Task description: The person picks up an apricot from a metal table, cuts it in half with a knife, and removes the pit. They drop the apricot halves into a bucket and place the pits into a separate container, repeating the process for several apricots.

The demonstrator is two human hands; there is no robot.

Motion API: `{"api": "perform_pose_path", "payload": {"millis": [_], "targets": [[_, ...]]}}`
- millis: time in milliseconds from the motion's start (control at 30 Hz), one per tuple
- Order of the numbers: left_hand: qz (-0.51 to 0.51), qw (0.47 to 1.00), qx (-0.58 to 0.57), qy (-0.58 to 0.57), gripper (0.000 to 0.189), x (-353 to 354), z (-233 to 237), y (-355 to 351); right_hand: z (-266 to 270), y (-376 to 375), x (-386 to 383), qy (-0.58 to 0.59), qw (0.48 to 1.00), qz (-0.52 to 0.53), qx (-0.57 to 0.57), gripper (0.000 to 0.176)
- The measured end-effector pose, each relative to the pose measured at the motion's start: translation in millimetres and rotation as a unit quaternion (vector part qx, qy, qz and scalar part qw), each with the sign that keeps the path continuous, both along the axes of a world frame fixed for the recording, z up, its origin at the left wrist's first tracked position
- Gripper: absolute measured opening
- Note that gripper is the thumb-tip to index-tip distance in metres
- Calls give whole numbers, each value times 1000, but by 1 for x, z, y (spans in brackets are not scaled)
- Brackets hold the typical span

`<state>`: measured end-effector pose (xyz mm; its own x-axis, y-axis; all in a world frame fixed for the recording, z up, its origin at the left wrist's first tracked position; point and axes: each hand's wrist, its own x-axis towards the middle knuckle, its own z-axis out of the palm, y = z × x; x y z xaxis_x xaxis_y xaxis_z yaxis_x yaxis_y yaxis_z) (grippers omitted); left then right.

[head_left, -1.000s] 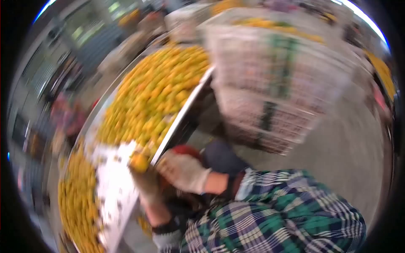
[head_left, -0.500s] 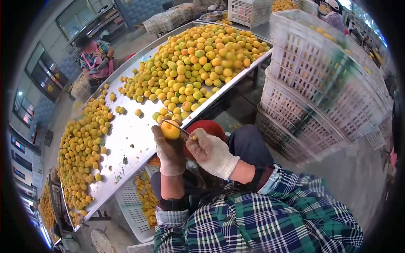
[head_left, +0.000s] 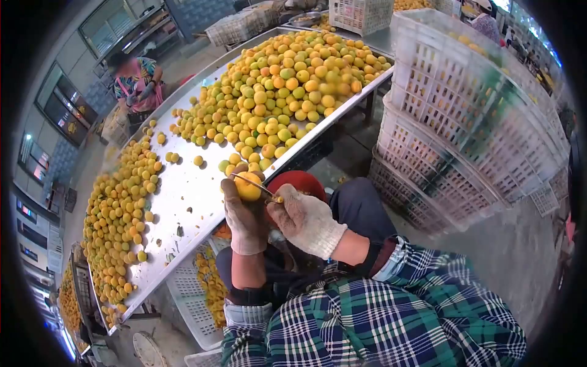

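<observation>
My left hand (head_left: 246,223), in a stained white glove, grips a yellow-orange apricot (head_left: 248,187) by the table's near edge. In my gloved right hand (head_left: 309,223) is a small knife (head_left: 260,186), its thin blade lying across the apricot's upper face. The fingers are wrapped round the knife's handle and hide most of it. Just beyond my hands, a big heap of apricots (head_left: 275,92) covers the far part of the metal table (head_left: 189,189). A second pile of apricots (head_left: 119,226) lies along the table's left side.
White plastic crates (head_left: 440,92) stand stacked at my right. Below the table edge, a white basket (head_left: 186,293) holds orange fruit pieces (head_left: 211,281). A red round thing (head_left: 298,182) is by my knees. Across the table sits another person (head_left: 137,88).
The view has shifted very slightly. Both hands keep nearly the same pose, with the knife blade still against the apricot.
</observation>
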<state>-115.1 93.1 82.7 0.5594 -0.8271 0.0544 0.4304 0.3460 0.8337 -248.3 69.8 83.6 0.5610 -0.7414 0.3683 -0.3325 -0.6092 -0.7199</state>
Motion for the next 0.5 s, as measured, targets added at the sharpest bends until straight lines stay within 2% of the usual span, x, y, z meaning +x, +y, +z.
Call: {"api": "perform_pose_path", "payload": {"millis": [67,167,367,500], "targets": [[-14,1000,-17,-10,58,2,-1,1,-2,0,1,42,999,-17,-6,30],[-4,998,-11,-62,57,-1,1,1,-9,-2,2,43,999,-21,-2,31],[-22,996,-9,-82,61,-11,3,1,-2,-2,-3,38,997,-7,63,34],[-31,980,-14,-197,62,-11,1,0,-9,-9,-2,48,995,3,91,35]]}}
